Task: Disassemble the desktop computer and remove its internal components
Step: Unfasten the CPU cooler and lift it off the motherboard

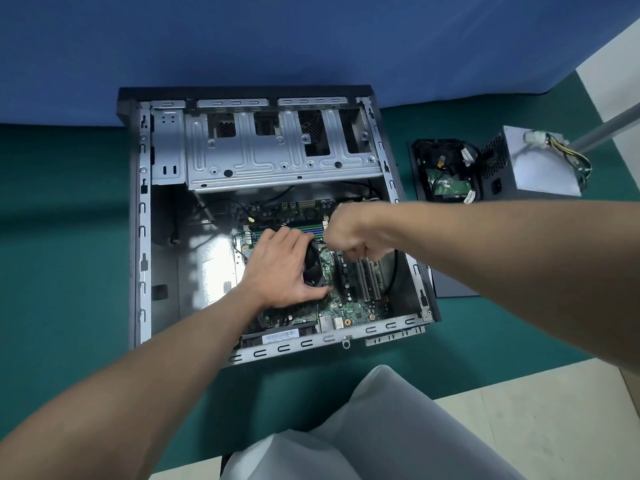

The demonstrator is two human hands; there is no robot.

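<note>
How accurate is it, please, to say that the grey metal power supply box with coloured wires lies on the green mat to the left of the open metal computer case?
Only the side is wrong: in the head view the grey metal power supply box lies on the green mat to the right of the open metal computer case, not the left.

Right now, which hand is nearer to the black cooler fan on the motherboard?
Left. The left hand lies directly on the cooler fan, fingers spread over it. The right hand is a curled fist just beside it, at its upper right.
</note>
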